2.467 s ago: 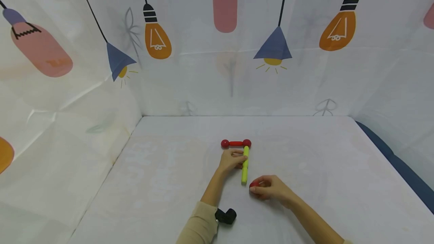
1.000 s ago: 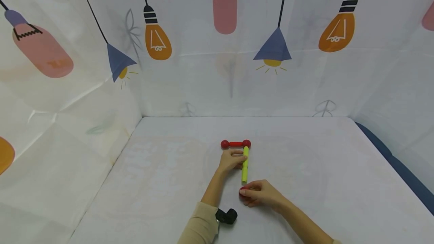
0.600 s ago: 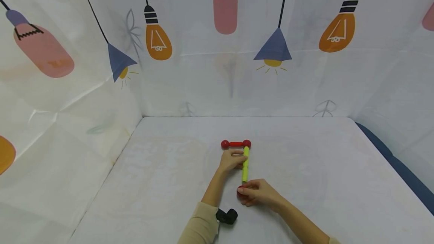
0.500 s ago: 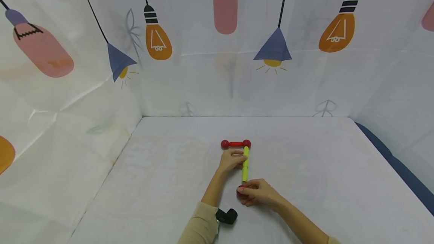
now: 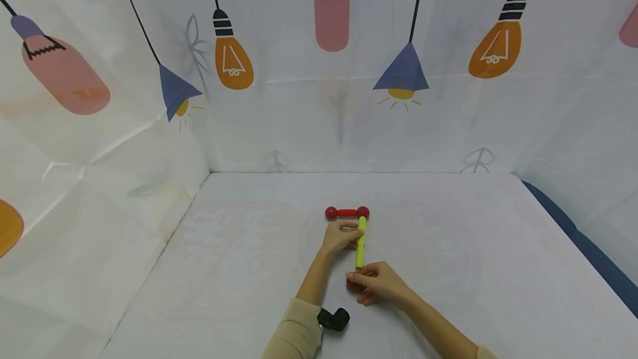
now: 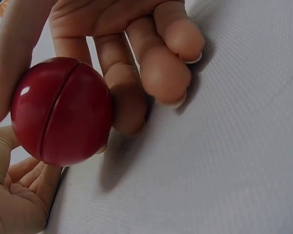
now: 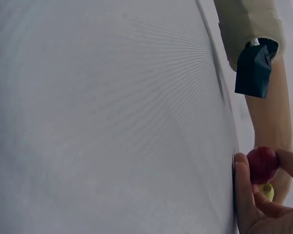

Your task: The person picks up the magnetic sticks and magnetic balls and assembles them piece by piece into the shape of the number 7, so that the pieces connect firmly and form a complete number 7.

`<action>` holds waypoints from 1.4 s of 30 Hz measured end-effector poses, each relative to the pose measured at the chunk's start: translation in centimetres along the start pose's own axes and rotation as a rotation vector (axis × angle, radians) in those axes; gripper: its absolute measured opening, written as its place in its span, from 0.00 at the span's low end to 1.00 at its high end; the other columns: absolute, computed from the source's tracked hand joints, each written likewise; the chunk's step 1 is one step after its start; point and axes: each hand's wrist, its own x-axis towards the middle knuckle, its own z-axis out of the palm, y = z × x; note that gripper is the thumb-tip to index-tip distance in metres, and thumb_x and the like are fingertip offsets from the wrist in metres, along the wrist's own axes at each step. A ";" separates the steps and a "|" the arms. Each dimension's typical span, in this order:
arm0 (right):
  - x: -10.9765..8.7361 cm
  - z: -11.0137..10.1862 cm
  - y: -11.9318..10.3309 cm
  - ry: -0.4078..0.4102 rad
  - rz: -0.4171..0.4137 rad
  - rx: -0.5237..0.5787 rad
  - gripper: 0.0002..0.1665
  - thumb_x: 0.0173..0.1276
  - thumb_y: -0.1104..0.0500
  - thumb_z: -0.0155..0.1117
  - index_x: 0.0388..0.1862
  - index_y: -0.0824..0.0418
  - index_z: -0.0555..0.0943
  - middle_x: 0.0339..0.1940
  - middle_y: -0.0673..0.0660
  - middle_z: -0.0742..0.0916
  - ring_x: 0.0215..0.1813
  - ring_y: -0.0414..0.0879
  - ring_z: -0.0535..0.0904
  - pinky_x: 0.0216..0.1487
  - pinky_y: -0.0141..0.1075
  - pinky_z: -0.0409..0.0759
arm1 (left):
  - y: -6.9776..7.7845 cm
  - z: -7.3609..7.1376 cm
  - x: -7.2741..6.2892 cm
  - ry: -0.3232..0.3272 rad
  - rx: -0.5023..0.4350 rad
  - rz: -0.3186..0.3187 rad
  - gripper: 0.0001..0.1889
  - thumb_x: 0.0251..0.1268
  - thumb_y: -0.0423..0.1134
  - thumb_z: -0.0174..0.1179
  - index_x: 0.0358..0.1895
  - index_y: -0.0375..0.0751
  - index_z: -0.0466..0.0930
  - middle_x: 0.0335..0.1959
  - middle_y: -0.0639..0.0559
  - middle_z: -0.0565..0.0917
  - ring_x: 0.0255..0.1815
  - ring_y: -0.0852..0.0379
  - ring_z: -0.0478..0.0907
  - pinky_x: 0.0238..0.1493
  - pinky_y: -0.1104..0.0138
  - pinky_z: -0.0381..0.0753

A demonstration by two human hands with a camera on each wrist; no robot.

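Note:
In the head view my left hand (image 5: 341, 236) pinches a yellow-green magnetic rod (image 5: 360, 256) lying lengthwise on the table. The rod's far end meets a red ball (image 5: 363, 212), which a short red rod (image 5: 346, 213) joins to another red ball (image 5: 331, 213). My right hand (image 5: 384, 284) holds a third red ball (image 5: 351, 285) by the rod's near end. Fingers cover that spot, so I cannot tell whether ball and rod touch. The left wrist view shows this held ball (image 6: 63, 112) close up, with a seam round it.
The white table (image 5: 448, 248) spreads out around both hands. A black wrist camera (image 5: 334, 319) juts from the left sleeve (image 5: 294, 331). White sheeting (image 5: 299, 115) printed with lamps stands behind and along the sides.
My right hand has carried its red ball leftward to the near end of the yellow-green rod; its fingers have shifted slightly on the ball. The left hand stays in place on the rod.

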 end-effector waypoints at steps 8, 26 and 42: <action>0.0 0.4 -0.2 0.069 0.015 -0.091 0.28 0.59 0.42 0.67 0.37 0.68 0.79 0.26 0.53 0.82 0.18 0.40 0.79 0.21 0.33 0.81 | 0.1 0.1 -0.1 0.001 -0.016 0.005 0.17 0.55 0.31 0.65 0.47 0.23 0.78 0.35 0.34 0.85 0.23 0.58 0.82 0.27 0.65 0.84; 0.0 0.4 -0.1 0.165 -0.062 -0.212 0.25 0.62 0.41 0.63 0.30 0.65 0.78 0.16 0.51 0.82 0.13 0.41 0.77 0.16 0.35 0.79 | 0.2 0.0 -0.3 -0.003 0.012 0.016 0.18 0.55 0.31 0.65 0.47 0.22 0.77 0.37 0.33 0.84 0.27 0.53 0.84 0.27 0.64 0.84; 0.0 0.1 -0.1 0.139 -0.051 -0.192 0.27 0.63 0.42 0.62 0.35 0.67 0.78 0.18 0.52 0.82 0.16 0.42 0.78 0.19 0.35 0.80 | 0.6 0.0 -0.7 0.000 0.045 0.017 0.18 0.56 0.32 0.65 0.48 0.23 0.77 0.38 0.35 0.85 0.27 0.53 0.84 0.29 0.63 0.84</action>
